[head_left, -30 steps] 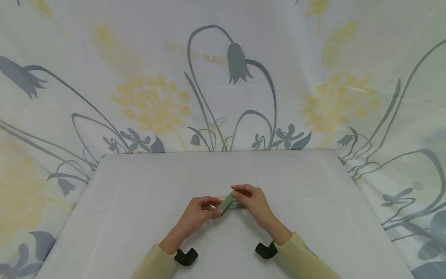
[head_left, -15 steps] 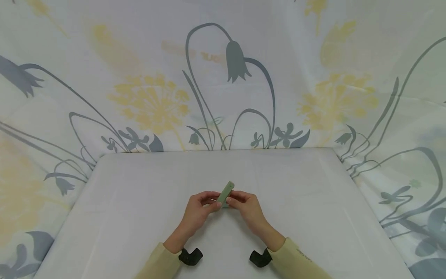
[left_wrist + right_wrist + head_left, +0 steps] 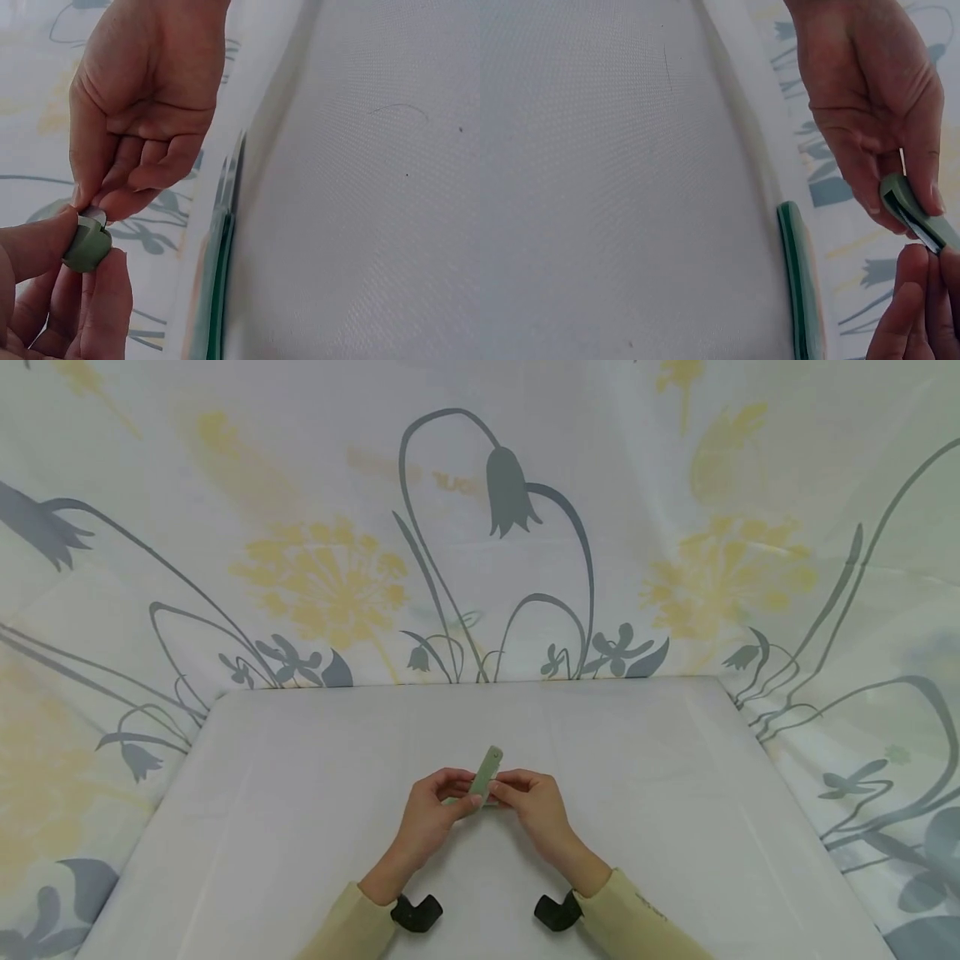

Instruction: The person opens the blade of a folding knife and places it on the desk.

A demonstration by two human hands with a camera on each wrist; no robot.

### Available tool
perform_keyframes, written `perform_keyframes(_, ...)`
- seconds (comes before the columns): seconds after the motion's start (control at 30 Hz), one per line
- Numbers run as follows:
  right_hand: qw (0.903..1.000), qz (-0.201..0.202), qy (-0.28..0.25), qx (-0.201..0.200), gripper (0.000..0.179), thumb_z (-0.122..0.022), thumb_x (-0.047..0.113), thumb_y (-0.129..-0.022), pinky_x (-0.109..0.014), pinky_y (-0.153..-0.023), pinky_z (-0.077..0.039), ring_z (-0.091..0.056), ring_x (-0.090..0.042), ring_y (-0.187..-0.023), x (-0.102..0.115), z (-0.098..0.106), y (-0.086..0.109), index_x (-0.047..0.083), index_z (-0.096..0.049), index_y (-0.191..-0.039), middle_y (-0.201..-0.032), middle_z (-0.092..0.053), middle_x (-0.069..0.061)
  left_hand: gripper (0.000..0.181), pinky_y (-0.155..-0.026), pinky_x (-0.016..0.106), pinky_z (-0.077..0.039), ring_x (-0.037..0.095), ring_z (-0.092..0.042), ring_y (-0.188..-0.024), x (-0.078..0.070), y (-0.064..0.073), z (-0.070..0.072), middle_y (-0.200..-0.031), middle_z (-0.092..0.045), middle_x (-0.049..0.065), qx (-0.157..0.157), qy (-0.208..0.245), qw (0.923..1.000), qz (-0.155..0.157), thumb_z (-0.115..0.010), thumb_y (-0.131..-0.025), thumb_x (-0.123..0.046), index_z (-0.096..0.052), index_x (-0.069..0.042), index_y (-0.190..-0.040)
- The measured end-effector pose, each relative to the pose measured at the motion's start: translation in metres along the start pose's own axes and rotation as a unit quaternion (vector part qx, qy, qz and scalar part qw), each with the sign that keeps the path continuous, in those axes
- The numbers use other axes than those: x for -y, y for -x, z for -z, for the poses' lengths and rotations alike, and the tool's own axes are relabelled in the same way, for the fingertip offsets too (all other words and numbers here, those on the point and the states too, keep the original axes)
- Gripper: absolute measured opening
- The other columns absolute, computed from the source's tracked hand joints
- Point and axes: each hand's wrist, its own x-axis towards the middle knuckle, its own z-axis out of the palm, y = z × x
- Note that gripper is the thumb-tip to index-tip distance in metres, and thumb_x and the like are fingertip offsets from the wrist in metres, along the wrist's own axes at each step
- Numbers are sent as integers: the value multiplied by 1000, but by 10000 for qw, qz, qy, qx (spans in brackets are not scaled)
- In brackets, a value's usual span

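Observation:
A pale green folding knife is tilted up between the two hands, above the table. My left hand grips its handle between thumb and fingers. My right hand pinches at the slotted side, where a strip of silvery blade shows; the rest of the blade is hidden. Beneath the hands on the white table lies a flat green item with a silvery pointed end, seen edge-on in both wrist views. Its kind cannot be made out.
The white table reaches back to a hanging cloth printed with grey and yellow flowers, which also runs along both sides. A black curved piece sits at the left cuff, another at the right.
The knife has turned more upright, its far end now rising above the hands. My right hand has shifted from that far end down to the side of the knife, closer to the left hand.

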Motion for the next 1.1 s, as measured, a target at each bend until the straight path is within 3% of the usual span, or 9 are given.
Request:
perform_keyframes(0.3, 9994, 21, 283, 174, 20, -74, 4, -88, -30, -76, -56, -72, -18, -80, 0, 9, -1, -9, -71, -103, -90, -74, -16, 28, -75, 25, -50, 23, -67, -93, -6, 0, 2, -98, -70, 9, 39, -385, 9992, 61, -76, -86, -4, -69, -2, -113)
perform_keyframes(0.5, 9998, 158, 87, 67, 26, -73, 3, -89, -29, -78, -56, -70, -15, -87, -6, 4, 1, -10, -68, -111, -98, -72, -15, 31, -71, 25, -53, 27, -66, -93, -13, 0, -2, -102, -68, 20, -126, -2, 9997, 192, -74, -85, 4, -64, 4, -114)
perform_keyframes(0.77, 9995, 142, -10, 287, 37, -74, 2, -88, -29, -78, -56, -68, -13, -88, -4, -4, 6, -8, -62, -122, -99, -70, -14, 34, -70, 24, -52, 21, -66, -90, -9, -3, -4, -103, -67, 14, -448, 368, 9983, -31, -78, -83, 0, -61, -2, -112)
perform_keyframes(0.97, 9989, 245, 189, 341, 42, -74, 2, -88, -29, -72, -56, -68, -14, -83, 1, -1, 7, -2, -61, -127, -96, -69, -14, 37, -73, 25, -53, 19, -67, -90, -6, -6, -1, -103, -67, 10, -340, 156, 9990, -231, -79, -84, -7, -66, -8, -119)
perform_keyframes(1.1, 9988, 287, 281, 289, 46, -75, 2, -88, -28, -67, -55, -66, -23, -82, 2, 4, 7, 4, -61, -131, -96, -67, -13, 36, -74, 26, -53, 19, -66, -91, -6, -5, 4, -102, -68, 5, -328, -104, 9990, -269, -79, -86, -10, -71, -15, -120)
